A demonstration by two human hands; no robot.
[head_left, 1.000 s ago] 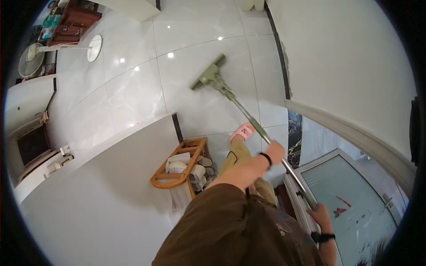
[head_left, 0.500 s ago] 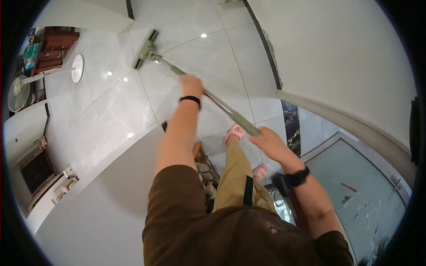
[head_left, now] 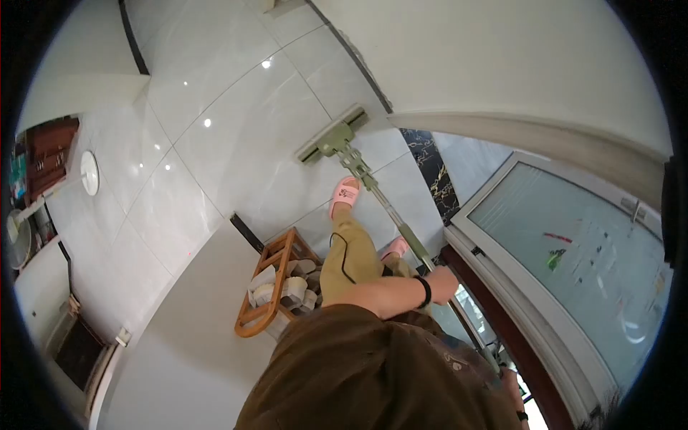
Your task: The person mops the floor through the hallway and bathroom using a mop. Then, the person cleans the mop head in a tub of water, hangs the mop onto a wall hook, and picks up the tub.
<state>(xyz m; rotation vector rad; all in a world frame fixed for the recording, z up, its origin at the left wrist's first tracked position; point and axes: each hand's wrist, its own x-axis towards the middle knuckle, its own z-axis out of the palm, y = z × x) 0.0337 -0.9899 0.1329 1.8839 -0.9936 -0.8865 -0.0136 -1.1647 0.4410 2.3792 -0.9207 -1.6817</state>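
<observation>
A green mop head (head_left: pixel 333 136) rests on the pale tiled floor, just beyond my pink slippers. Its metal pole runs down and to the right past my legs. My left hand (head_left: pixel 442 284), with a thin black band at the wrist, is wrapped round the pole below its green grip. Near the lower right, by the pole's far end, my right hand (head_left: pixel 509 380) is closed on the handle, partly hidden beside my brown shirt.
A wooden rack (head_left: pixel 274 287) holding slippers stands left of my legs, beside a white wall (head_left: pixel 179 330). On the right are a frosted glass door (head_left: pixel 566 265) and a dark marble threshold (head_left: pixel 433 172). A fan base (head_left: pixel 89 173) stands at the far left.
The mop head swung out to the far left, then came back right and closer to my feet. Both hands drew back toward the lower right, still on the pole. The view has turned.
</observation>
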